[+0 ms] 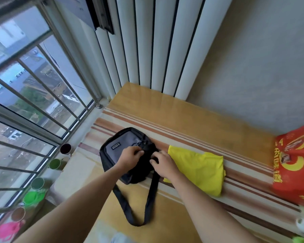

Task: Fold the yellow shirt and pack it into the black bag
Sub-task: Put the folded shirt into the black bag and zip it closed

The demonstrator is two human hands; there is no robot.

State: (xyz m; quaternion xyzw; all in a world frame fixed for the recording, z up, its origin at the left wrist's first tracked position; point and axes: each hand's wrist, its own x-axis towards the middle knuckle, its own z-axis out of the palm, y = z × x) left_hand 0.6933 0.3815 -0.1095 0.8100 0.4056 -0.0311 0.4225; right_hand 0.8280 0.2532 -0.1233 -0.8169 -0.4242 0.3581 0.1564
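Two hands work at the top of the black bag (123, 155), which lies in the lower middle of the frame on a striped cloth (182, 135) spread over the wooden bench (182, 109). The left hand (130, 155) has its grip pinched on the dark fabric near the zipper (144, 142); the right hand (162, 162) presses curled fingers into the bag's mouth just beside it, though exactly what its grip holds is hidden by the knuckles. The bag's strap (139, 204) loops toward the bottom of the frame.

The yellow shirt (200, 169) lies already folded into a flat packet to the right of the bag, touching or nearly touching the right wrist, with no hand on it. It looks thin, light and limp, so it will likely sag and unfold if lifted by one corner; taking it by both short edges, or sliding a palm beneath the packet, should keep the fold. The bag is soft too and looks likely to collapse, so one hand will probably need to hold the opening wide. A red bag (295, 163) stands at the right edge, well apart.
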